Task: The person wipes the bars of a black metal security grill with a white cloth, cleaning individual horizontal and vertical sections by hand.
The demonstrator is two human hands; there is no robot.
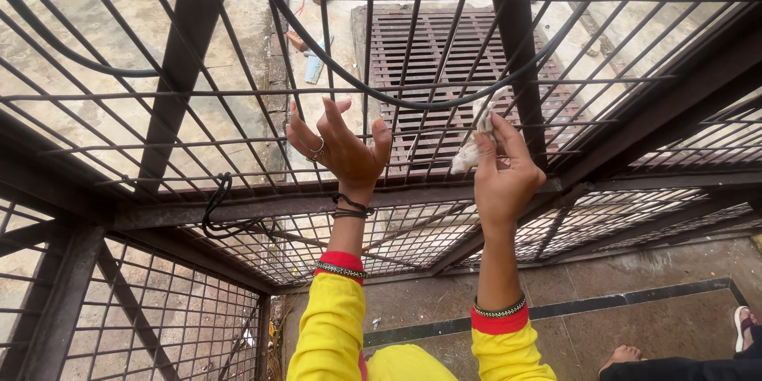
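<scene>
A dark metal window grille (182,95) spans the view above a paved yard with a slatted drain cover (444,48). The left hand (337,151), fingers spread apart, rests against the bars. The right hand (500,178) has its fingertips (486,143) pinched together on a small white cloth (470,151), pressed to a bar just beside the left hand.

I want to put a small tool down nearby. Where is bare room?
Bare floor lies between the dark stripe and the right-side foot. The grille is crowded: left hand grips bars, right hand presses a white cloth.
</scene>
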